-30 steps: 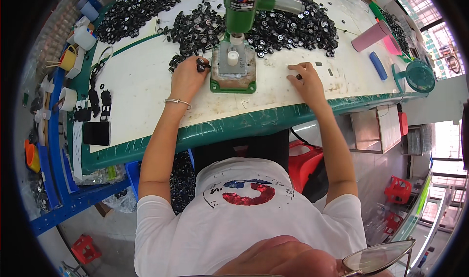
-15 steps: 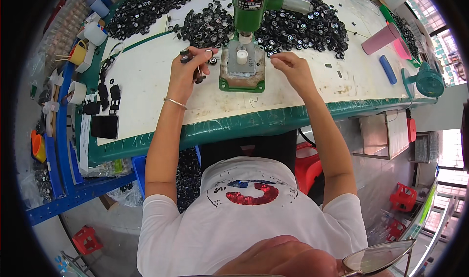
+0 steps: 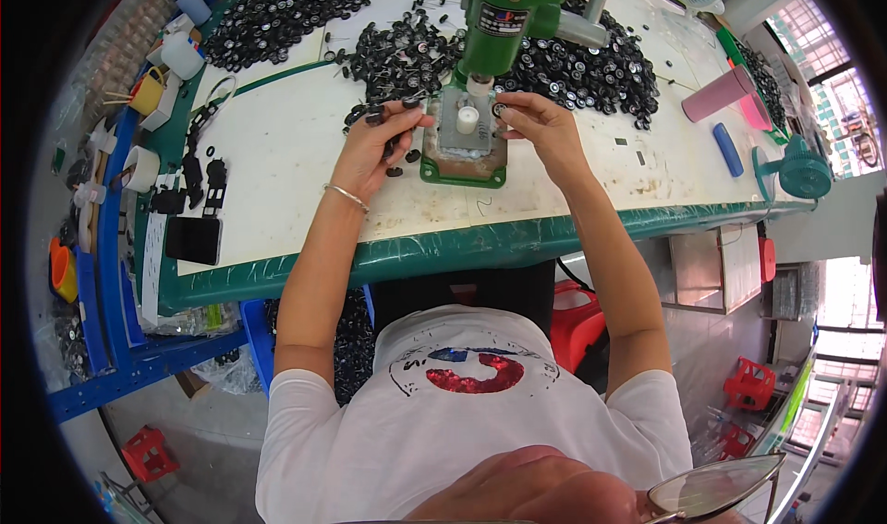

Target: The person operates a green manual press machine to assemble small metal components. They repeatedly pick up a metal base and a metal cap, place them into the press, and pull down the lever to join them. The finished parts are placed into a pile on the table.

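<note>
A green bench press [image 3: 494,34] stands at the table's far middle, its metal base plate [image 3: 462,160] bearing a short white cylinder [image 3: 467,117]. Left of the base, my left hand [image 3: 371,147] is closed round several small black wheels [image 3: 374,115], some apparently on thin axles. Its thumb and forefinger reach the plate's left edge. At the right side of the plate my right hand [image 3: 545,128] pinches one small black wheel [image 3: 500,110] with a pale centre. Part of what the left palm holds is hidden by the fingers.
Piles of black wheels lie behind the press: a left heap [image 3: 277,20], a middle heap with thin axles [image 3: 402,57] and a right heap [image 3: 582,76]. A phone [image 3: 193,240] lies at the left, with a pink cup [image 3: 718,94] and a small green fan [image 3: 802,167] at the right.
My right hand has picked up a wheel from the edge of the right heap and come left to the plate. My left hand has moved right, closer to the press, with its wheels.
</note>
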`<state>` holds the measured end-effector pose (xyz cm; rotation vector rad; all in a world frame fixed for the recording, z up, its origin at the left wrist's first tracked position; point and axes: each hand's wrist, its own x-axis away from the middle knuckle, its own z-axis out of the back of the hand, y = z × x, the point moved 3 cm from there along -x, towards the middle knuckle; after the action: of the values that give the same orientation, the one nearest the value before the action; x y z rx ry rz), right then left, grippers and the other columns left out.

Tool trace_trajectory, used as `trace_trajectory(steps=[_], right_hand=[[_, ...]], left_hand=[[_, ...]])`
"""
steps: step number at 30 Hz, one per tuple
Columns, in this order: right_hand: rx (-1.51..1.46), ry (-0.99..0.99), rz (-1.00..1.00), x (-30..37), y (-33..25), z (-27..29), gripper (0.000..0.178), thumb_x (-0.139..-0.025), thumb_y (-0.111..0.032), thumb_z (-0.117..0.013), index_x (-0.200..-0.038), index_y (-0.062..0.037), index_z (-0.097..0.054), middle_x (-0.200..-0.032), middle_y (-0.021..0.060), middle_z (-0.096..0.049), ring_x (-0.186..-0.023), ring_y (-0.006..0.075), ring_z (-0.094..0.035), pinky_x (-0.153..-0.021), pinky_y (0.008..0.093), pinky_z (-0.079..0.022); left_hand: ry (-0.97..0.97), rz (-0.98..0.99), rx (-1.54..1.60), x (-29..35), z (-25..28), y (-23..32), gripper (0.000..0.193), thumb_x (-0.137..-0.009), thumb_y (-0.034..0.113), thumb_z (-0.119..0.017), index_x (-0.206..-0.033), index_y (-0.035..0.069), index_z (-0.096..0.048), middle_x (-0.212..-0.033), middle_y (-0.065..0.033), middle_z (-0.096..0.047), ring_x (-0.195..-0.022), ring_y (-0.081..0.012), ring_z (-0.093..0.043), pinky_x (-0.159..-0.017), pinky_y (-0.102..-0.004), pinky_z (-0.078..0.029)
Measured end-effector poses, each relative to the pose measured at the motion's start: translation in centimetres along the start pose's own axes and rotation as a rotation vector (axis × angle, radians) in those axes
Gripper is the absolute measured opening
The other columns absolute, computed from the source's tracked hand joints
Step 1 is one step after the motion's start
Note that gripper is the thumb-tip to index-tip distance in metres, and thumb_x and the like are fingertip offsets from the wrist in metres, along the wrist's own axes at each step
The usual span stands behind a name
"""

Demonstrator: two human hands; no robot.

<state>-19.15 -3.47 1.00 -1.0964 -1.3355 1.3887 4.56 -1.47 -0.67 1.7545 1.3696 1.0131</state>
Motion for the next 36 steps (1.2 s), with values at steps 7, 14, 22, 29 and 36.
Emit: trace_trajectory(steps=[7,14,22,29,36], right_hand=[[0.418,-0.079,0.233,-1.0,-0.6,-2.9,0.021,-0.085,-0.016,-0.065,-0.103,-0.0062,-0.070,-0.097,0.0041,-0.057,-0.085,0.0138,-0.057,-0.077,0.0267,-0.046],[0.341,-0.168,0.077,-1.4,-0.8,-2.3,0.026,-0.090,-0.018,-0.063,-0.110,-0.0032,-0.067,-0.102,0.0016,-0.061,-0.084,0.0098,-0.057,-0.076,0.0243,-0.044],[0.035,0.143,0.050,-2.9,-3.9,3.7,0.031,-0.093,-0.020,-0.057,-0.118,-0.0028,-0.060,-0.101,0.0036,-0.065,-0.081,0.0088,-0.059,-0.070,0.0217,-0.046],[-0.204,0.026,0.445,-9.6,-17.3,8.8,0.032,-0.094,-0.025,-0.052,-0.116,-0.0027,-0.058,-0.105,0.0061,-0.062,-0.099,0.0166,-0.055,-0.086,0.0323,-0.045],[-0.173,0.130,0.401,-15.2,-29.7,5.6,0.033,-0.096,-0.037,-0.049,-0.096,-0.0046,-0.055,-0.073,0.0062,-0.059,-0.051,0.0109,-0.051,-0.040,0.0220,-0.039]], left_hand=[[0.164,-0.132,-0.287,0.3,-0.6,0.5,0.012,-0.079,0.013,-0.075,-0.082,0.004,-0.068,-0.058,0.0052,-0.050,-0.047,-0.0026,-0.037,-0.043,-0.0193,-0.026],[0.129,-0.221,-0.409,-0.6,-2.1,0.5,0.018,-0.073,0.015,-0.080,-0.084,0.005,-0.071,-0.066,0.0031,-0.059,-0.053,-0.0039,-0.046,-0.048,-0.0194,-0.035],[0.006,-0.349,-0.426,-2.1,-4.6,0.4,0.014,-0.072,0.009,-0.079,-0.082,0.004,-0.071,-0.073,0.0021,-0.065,-0.068,-0.0041,-0.053,-0.065,-0.0213,-0.043],[-0.021,-0.400,-0.405,-2.5,-4.7,0.1,0.015,-0.071,0.003,-0.076,-0.085,0.001,-0.073,-0.085,-0.0015,-0.067,-0.074,-0.0094,-0.059,-0.070,-0.0234,-0.046],[-0.082,-0.472,-0.396,-2.8,-5.3,0.3,0.015,-0.072,0.003,-0.075,-0.087,0.001,-0.073,-0.086,-0.0014,-0.067,-0.076,-0.0092,-0.059,-0.072,-0.0230,-0.046]])
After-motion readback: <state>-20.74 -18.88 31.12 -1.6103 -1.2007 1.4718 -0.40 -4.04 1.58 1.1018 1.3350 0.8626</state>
